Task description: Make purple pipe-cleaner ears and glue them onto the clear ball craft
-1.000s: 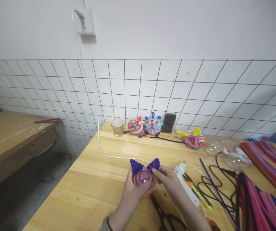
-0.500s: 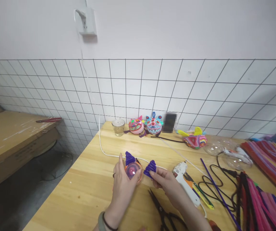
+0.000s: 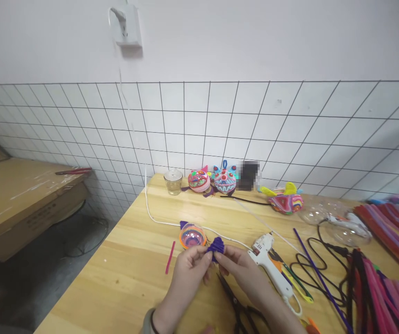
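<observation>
Nearest the person, black scissors [image 3: 236, 304] lay on the table [image 3: 116, 287], blades apart, points toward the hands; left hand [image 3: 190, 266] and right hand [image 3: 237, 262] each pinched the purple fuzzy piece [image 3: 216, 246] between thumb and fingers, one at either side, just above the scissors' points; what the hidden fingertips did underneath could not be told. In my judgement, handling it well called for a light, even pinch, so that the rows kept their shape; the wrists were best kept clear of the blades. Left of the hands lay a pink strip [image 3: 170, 257]; to their right, a white glue gun [image 3: 263, 246], its heat not determinable. Just beyond the hands sat a clear-domed ball [image 3: 192, 235] with an orange rim; contact with the left hand could not be confirmed; farther back, by the wall, stood a glass cup [image 3: 173, 182] and two decorated toys [image 3: 224, 179].
</observation>
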